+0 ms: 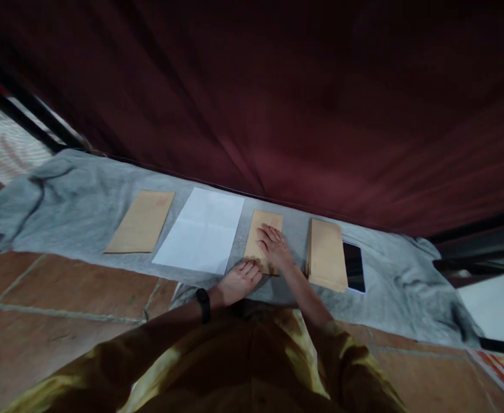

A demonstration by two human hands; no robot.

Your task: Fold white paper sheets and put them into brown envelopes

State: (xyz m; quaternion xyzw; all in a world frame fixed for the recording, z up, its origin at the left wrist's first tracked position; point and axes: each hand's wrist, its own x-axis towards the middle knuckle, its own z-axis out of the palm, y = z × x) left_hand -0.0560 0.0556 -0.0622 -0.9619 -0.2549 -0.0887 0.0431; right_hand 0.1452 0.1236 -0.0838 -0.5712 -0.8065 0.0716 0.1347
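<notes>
A brown paper envelope (258,221) with a small reddish mark near its top lies on the grey cloth. My right hand (274,246) is laid flat over its middle, fingers stretched out. At the envelope's lower left corner is my left hand (241,280), its fingers curled on the edge; the thumb is hidden. A dark watch band (203,305) circles the left wrist. Left of my hands are a white sheet of paper (202,229) and another brown envelope (142,221). To the right sits a stack of brown envelopes (327,252).
A phone (355,267) with a dark screen lies partly under the envelope stack. The grey cloth (398,287) covers a long narrow surface. Behind it hangs a dark red curtain (252,103). Tiled floor (84,287) shows in front, and a white object (496,307) stands at far right.
</notes>
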